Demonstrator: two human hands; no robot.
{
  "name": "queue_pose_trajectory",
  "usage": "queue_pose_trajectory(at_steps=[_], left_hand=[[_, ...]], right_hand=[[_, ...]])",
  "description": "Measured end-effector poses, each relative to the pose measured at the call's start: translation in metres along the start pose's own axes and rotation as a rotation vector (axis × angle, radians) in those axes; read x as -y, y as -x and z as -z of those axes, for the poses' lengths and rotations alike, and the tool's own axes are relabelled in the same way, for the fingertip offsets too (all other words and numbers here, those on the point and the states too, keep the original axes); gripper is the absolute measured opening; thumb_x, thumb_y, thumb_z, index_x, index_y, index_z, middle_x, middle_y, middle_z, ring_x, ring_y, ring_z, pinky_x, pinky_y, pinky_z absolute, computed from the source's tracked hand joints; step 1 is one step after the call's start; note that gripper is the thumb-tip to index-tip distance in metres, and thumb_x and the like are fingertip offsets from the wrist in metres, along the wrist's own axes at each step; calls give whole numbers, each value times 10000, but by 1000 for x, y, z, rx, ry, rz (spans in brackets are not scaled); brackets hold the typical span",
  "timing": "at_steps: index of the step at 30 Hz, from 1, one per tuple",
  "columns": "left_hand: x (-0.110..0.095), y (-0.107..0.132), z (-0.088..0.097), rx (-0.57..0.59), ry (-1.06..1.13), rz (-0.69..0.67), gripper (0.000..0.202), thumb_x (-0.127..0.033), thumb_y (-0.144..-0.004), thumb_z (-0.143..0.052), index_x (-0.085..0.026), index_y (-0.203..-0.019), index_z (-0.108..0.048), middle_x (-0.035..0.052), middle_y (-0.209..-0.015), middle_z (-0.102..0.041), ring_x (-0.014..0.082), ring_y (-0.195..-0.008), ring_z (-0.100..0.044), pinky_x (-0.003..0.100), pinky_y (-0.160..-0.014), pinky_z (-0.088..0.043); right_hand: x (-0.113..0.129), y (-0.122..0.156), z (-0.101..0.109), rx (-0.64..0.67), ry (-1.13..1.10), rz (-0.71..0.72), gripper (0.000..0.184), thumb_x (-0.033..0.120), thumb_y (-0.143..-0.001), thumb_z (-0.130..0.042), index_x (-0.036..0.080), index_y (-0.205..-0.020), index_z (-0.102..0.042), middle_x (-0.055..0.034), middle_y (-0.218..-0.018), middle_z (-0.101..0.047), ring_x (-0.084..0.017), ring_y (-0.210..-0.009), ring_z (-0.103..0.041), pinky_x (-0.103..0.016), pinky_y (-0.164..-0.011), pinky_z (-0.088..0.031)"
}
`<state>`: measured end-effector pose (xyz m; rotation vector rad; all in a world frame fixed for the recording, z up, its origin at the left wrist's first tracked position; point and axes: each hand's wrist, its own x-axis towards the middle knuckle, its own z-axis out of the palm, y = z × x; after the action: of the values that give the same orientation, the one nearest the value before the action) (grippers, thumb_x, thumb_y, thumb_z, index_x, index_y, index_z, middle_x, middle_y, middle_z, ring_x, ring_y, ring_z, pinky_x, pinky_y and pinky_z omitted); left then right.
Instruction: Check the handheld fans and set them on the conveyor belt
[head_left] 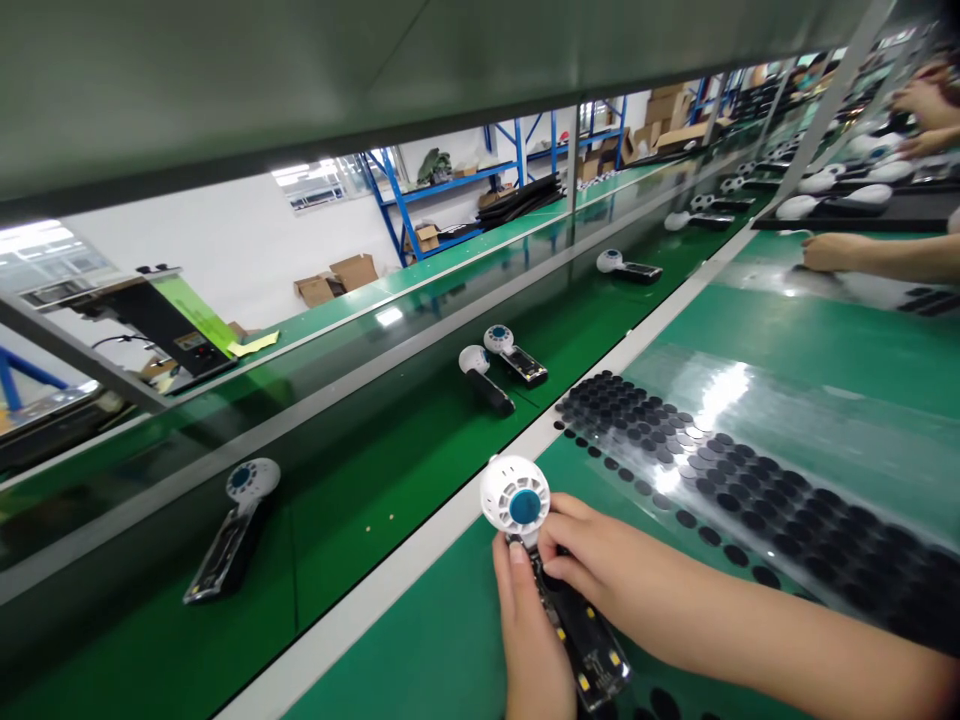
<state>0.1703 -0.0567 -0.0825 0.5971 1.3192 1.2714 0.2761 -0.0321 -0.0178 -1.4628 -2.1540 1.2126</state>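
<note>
A small handheld fan [517, 500] with a white round head, a blue centre and an open black handle showing its circuit board lies on the green bench, near its edge. My left hand [529, 630] grips the handle from below. My right hand [600, 565] pinches the handle just under the fan head. Both hands are closed on this fan.
A clear sheet of round black pads [750, 490] lies to the right of my hands. Several similar fans ride the dark green conveyor belt [337, 500], the nearest one [236, 525] at the left. Another person's hand [829, 252] rests on the bench further along.
</note>
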Motion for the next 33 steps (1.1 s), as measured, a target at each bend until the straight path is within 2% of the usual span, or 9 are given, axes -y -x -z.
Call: queue_pose_trajectory(at_steps=[5,10,15,18,21,25,29,31,33], left_hand=[[0,2,-1,-8,3,-3,427,-499,-819,-404,-229,-1134,-507,58,-1190,-566,223,-1138,-481,295,-911,-406],[1,2,-1,-21,-17,3,409,-491,-824,-381,-232,-1121,-490,55,-1191,-556,217,-1167,-453,282,-920,-390],[-1,-1,-7,-56,-128,36,377,-404,-843,-298,-200,-1131,-429,90,-1165,-554,259,-1094,-488,373,-908,-352],[-2,-1,-9,-88,-193,22,385,-400,-835,-281,-192,-1123,-429,94,-1172,-545,256,-1085,-483,370,-901,-334],[-1,0,-8,-65,-133,22,367,-405,-821,-317,-192,-1078,-468,87,-1096,-587,248,-1027,-521,350,-859,-365],[4,-3,-5,5,93,-6,349,-442,-765,-450,-197,-1009,-497,62,-981,-637,234,-969,-568,312,-826,-412],[6,-7,-3,34,165,-30,377,-473,-670,-552,-195,-921,-513,68,-994,-644,242,-986,-574,293,-826,-434],[5,-6,-2,64,187,11,482,-443,-638,-595,-198,-1035,-472,80,-1029,-635,249,-993,-579,302,-814,-447],[4,-3,-1,126,207,98,646,-376,-636,-633,-236,-1193,-337,72,-982,-647,242,-932,-614,318,-781,-461]], right_hand=[[4,1,-1,7,-34,-24,179,123,-881,-336,205,-732,-392,-6,-952,-463,-134,-730,-499,-272,-648,-406],[7,1,-3,-5,25,-53,180,93,-864,-360,204,-725,-386,-10,-938,-461,-129,-682,-466,-262,-603,-382],[4,1,-6,-19,7,-44,177,87,-855,-362,206,-725,-383,-5,-933,-462,-128,-677,-469,-257,-589,-373],[-1,0,-10,-55,8,-31,175,82,-846,-355,207,-728,-390,-6,-928,-465,-131,-668,-475,-264,-581,-374],[-6,0,-15,-111,-1,-10,172,68,-826,-370,211,-735,-400,-4,-944,-475,-138,-687,-485,-269,-589,-383],[-8,2,-19,-137,-75,14,185,44,-797,-400,213,-722,-403,-3,-994,-480,-158,-805,-506,-289,-686,-415],[-11,3,-22,-197,-236,-3,162,80,-798,-407,239,-781,-431,18,-1075,-474,-161,-860,-517,-318,-746,-421],[-19,1,-24,-190,-430,-26,112,142,-811,-425,253,-825,-425,19,-1013,-508,-170,-882,-530,-336,-783,-423],[-31,0,-24,-188,-675,-50,36,244,-844,-420,259,-875,-413,10,-963,-531,-189,-931,-540,-354,-814,-430]])
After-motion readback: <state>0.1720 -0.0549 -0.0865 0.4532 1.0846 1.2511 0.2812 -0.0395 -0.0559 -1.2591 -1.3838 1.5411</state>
